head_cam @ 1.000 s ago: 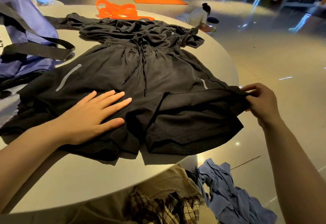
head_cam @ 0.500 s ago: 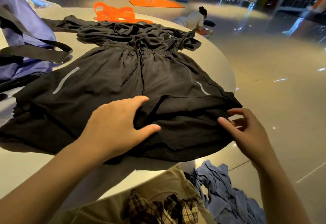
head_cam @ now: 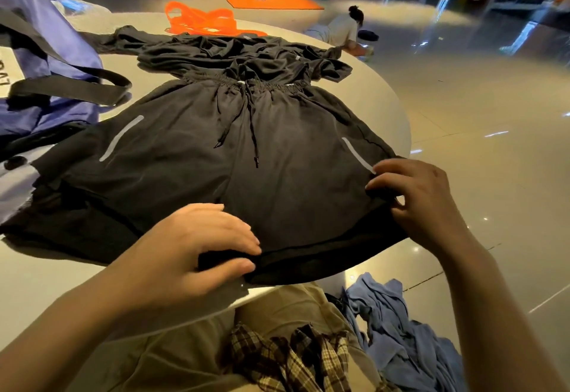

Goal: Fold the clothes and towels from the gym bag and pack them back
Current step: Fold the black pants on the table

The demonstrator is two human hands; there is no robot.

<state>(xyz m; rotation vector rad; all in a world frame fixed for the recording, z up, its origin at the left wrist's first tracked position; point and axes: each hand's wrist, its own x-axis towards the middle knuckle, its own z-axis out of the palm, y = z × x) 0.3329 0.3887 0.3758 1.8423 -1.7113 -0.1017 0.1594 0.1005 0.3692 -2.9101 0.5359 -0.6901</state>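
Black shorts [head_cam: 246,157] with grey reflective stripes and a drawstring lie spread flat on the round white table [head_cam: 382,95]. My left hand [head_cam: 197,246] pinches the near hem of the shorts between thumb and fingers. My right hand [head_cam: 416,197] grips the right leg's edge near the table rim, fingers curled on the fabric. Behind the shorts lies a crumpled black shirt [head_cam: 240,55]. The purple gym bag [head_cam: 40,61] with black straps sits at the left.
An orange garment [head_cam: 203,21] lies at the table's far side. A blue garment [head_cam: 398,330] hangs by my lap at the lower right. Two people are on the floor beyond the table, one on an orange mat [head_cam: 274,3].
The folded-over right leg has been flattened and the shorts now lie spread. My left hand went from flat on the left leg to the near hem; my right hand drew in along the right edge.
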